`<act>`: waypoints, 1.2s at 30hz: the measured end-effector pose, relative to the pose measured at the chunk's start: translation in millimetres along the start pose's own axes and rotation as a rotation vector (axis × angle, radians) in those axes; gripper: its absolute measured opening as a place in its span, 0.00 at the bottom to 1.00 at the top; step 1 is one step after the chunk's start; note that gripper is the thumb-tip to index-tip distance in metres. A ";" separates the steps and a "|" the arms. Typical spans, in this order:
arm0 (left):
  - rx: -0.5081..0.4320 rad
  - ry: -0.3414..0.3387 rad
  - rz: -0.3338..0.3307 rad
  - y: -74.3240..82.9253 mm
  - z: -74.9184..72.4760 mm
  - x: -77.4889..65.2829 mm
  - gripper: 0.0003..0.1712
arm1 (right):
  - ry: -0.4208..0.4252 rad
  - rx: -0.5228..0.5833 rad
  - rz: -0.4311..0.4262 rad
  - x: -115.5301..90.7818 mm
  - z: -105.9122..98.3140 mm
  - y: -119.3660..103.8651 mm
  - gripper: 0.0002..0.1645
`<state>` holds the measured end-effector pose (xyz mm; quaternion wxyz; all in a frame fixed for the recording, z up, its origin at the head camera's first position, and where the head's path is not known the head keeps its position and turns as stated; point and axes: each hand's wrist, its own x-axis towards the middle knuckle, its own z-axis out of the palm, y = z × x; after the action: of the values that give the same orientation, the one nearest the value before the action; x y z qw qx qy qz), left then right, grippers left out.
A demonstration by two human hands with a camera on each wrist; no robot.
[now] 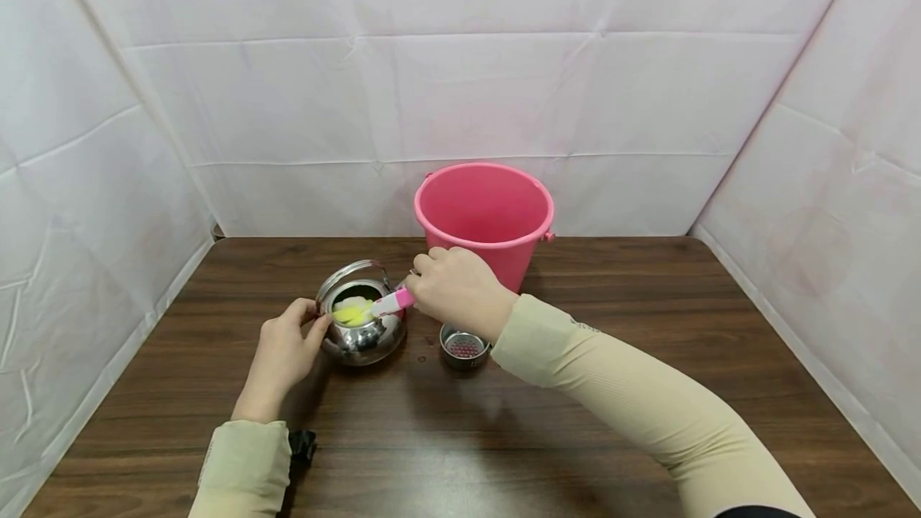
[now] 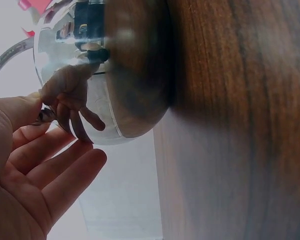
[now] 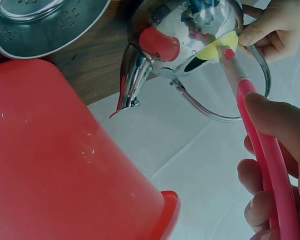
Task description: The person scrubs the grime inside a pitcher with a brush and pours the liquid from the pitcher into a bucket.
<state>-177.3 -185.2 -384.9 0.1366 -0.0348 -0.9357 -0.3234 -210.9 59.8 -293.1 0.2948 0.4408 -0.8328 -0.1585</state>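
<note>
A shiny steel kettle (image 1: 363,346) stands on the table with its lid off and its hoop handle raised. My left hand (image 1: 284,350) holds it at the rim; in the left wrist view, thumb and index finger pinch near the handle's base while the other fingers (image 2: 75,175) extend beside the kettle's side. My right hand (image 1: 460,290) grips the pink handle of a sponge brush (image 3: 267,165). Its yellow and white sponge head (image 1: 352,312) sits in the kettle's mouth, the lower part hidden inside.
Behind my right hand stands a pink bucket (image 1: 518,262). A small perforated metal strainer (image 1: 464,348) sits right of the kettle, partly covered by my right forearm. White sheeting (image 1: 468,102) encloses the back and sides of the wooden table (image 1: 612,454).
</note>
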 end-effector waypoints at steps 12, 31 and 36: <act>0.003 -0.005 -0.008 1.2 -1.6 0.0 0.15 | -0.078 0.022 0.026 -1.5 -2.0 5.1 0.09; 0.008 0.009 -0.004 -0.8 0.2 -1.0 0.13 | -0.163 0.085 0.081 -3.3 3.4 10.6 0.10; 0.007 0.010 -0.004 -0.9 -0.3 -1.1 0.13 | -0.181 0.082 0.086 -2.3 3.0 11.4 0.12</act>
<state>-176.4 -186.1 -385.5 0.1407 -0.0311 -0.9363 -0.3204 -219.1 68.1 -290.3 0.2066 0.4004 -0.8799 -0.1507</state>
